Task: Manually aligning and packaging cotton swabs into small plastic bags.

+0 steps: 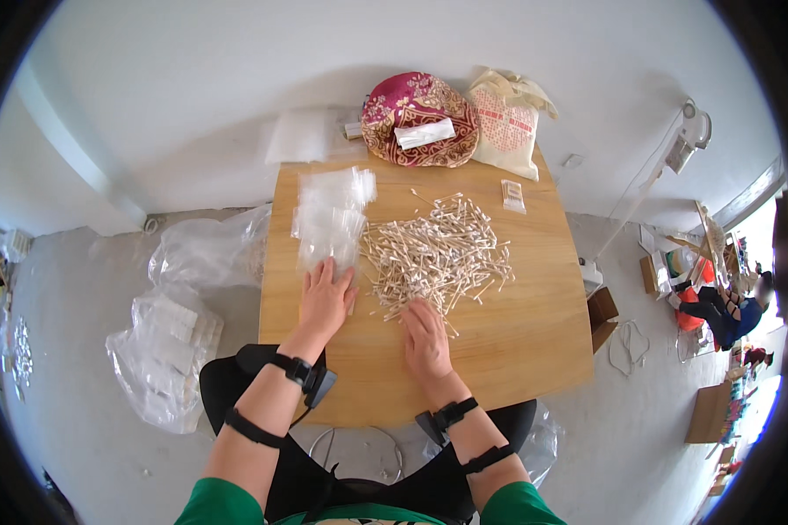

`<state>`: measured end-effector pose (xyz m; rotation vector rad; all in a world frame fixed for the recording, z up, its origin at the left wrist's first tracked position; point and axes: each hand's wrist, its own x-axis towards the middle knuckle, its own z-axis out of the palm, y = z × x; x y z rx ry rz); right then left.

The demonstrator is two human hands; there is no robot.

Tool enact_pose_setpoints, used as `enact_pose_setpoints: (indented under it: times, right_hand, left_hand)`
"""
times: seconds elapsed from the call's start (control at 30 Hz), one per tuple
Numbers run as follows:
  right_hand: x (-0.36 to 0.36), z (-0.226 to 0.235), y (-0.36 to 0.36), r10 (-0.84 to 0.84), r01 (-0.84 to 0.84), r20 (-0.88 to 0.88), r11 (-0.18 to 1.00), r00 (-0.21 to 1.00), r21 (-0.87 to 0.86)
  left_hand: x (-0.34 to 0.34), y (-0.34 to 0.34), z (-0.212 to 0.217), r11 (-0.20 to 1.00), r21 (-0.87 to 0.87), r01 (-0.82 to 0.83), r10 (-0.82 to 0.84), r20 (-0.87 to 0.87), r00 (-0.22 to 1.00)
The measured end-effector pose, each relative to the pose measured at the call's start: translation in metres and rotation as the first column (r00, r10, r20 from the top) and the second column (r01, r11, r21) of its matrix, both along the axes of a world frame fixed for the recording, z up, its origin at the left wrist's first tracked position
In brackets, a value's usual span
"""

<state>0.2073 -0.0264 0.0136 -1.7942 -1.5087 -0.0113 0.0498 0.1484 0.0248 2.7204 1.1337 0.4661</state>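
Note:
A loose heap of cotton swabs (438,249) with white tips and pale sticks covers the middle of the wooden table. My right hand (426,339) is at the heap's near edge, its fingers curled together over some swabs; the fingertips are partly hidden. To the left of the heap lies a stack of clear plastic bags (331,214), fanned out away from me. My left hand (326,297) rests at the near end of these bags, palm down, fingers stretched out and touching them. A small packet (513,197) of swabs lies to the right beyond the heap.
Along the table's far edge stand a patterned red-and-gold cloth bundle (416,96) with a white packet (425,133) on it, and a cream cloth bag (508,127). Large clear plastic sacks (171,337) sit on the floor at left. Another person (735,315) sits far right.

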Motion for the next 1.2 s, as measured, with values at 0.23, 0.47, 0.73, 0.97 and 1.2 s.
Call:
enact_pose_setpoints:
  times: [0.23, 0.47, 0.73, 0.97, 1.2]
  right_hand:
    - [0.008, 0.008, 0.011, -0.120, 0.112, 0.114, 0.991, 0.986, 0.072]
    - [-0.003, 0.001, -0.016, -0.193, 0.181, 0.080, 0.974, 0.978, 0.135]
    - [-0.045, 0.012, -0.059, -0.179, 0.193, -0.096, 0.966, 0.979, 0.169]
    - [-0.101, 0.062, -0.095, 0.023, -0.266, -0.893, 0.958, 0.449, -0.109]
    - [-0.115, 0.058, -0.108, 0.093, -0.143, -0.592, 0.989, 0.801, -0.037]
  left_hand:
    - [0.005, 0.015, -0.011, 0.999, -0.002, 0.035, -0.035, -0.029, 0.999]
    - [0.005, 0.012, 0.010, 0.981, -0.193, -0.036, 0.110, 0.389, 0.915]
    - [-0.044, -0.047, 0.070, 0.721, -0.679, 0.135, 0.496, 0.643, 0.584]
    - [-0.093, -0.150, 0.079, 0.349, -0.852, 0.391, 0.199, 0.475, 0.858]
    - [-0.102, -0.186, 0.055, 0.509, -0.843, 0.175, 0.332, 0.380, 0.864]
